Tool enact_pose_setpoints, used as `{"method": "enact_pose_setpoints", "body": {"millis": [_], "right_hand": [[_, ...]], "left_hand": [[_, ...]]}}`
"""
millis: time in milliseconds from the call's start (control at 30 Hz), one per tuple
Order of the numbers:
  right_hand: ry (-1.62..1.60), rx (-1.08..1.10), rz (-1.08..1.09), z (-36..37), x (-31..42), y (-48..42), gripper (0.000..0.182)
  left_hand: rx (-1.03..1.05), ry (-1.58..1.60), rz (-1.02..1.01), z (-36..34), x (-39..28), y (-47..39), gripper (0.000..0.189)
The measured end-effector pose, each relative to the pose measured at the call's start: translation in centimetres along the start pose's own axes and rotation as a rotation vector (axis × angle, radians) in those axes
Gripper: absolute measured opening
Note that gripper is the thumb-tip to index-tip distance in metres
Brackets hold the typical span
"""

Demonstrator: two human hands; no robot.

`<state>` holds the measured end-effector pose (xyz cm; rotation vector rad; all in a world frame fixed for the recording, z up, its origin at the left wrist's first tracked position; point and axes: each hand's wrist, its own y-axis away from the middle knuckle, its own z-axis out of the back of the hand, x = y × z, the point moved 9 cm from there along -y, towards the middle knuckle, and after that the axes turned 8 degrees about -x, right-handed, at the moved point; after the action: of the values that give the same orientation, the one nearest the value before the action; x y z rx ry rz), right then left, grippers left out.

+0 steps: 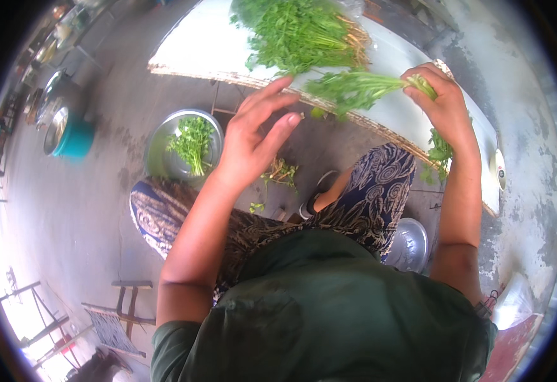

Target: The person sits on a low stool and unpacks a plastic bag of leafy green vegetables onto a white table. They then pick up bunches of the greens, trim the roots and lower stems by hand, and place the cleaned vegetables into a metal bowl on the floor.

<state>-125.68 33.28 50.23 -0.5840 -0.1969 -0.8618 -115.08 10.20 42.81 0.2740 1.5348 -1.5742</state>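
Note:
My right hand [438, 100] grips a small bunch of leafy green stalks [369, 88] by the stem ends, over the white tabletop [197, 38]. The leaves of this bunch point left, past the table's near edge. My left hand [266, 124] hangs in the air left of the leaves, fingers apart and nothing held. At the back of the table lies a large pile of leafy greens with roots [302, 38]. Below and left of my left hand, a metal basin [156, 148] on the floor holds a smaller bunch of greens [191, 145].
Root and leaf scraps [280, 172] lie on the floor between my feet. More leaves [439, 150] hang by the table edge near my right forearm. A second metal basin [409, 243] sits by my right leg. A teal bucket [74, 136] and a folding chair [113, 329] stand left.

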Motion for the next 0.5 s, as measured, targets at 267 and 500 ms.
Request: {"method": "enact_pose_setpoints", "body": {"millis": [267,500], "right_hand": [[-0.468,-0.216,0.092,-6.3,7.9,-0.3,0.03],[-1.124,0.008,-0.494,-16.0,5.3,2.7,0.028]], "left_hand": [[0.25,0.484,0.651,-2.6,3.1,3.1,0.022],[0.06,0.25,0.472,-1.5,3.7,2.7,0.018]]}}
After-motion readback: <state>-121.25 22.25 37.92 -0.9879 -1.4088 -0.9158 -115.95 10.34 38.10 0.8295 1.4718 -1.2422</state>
